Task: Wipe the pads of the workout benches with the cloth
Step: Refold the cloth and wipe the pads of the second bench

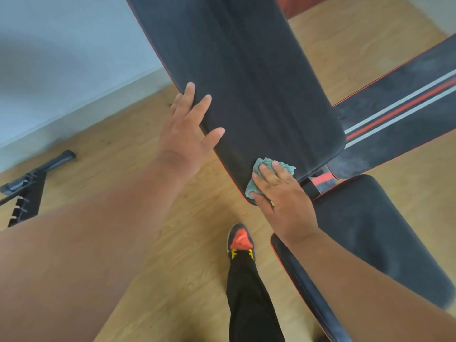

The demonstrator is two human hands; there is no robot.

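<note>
Three black pads are here, the back pad (246, 82), the seat pad (365, 233) and a striped pad (404, 119), and the left hand (185, 134) lies spread on the back pad's edge while the right hand (281, 193), fingers straight, presses one cloth (259, 169) on its lower corner.

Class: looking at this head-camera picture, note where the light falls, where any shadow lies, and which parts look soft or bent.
Head view: soft daylight, a dull sheen on the back pad; a broad blurred shadow on the wall; the near forearms look soft and swollen by the wide lens; the cloth under the right hand stays fairly sharp.
</note>
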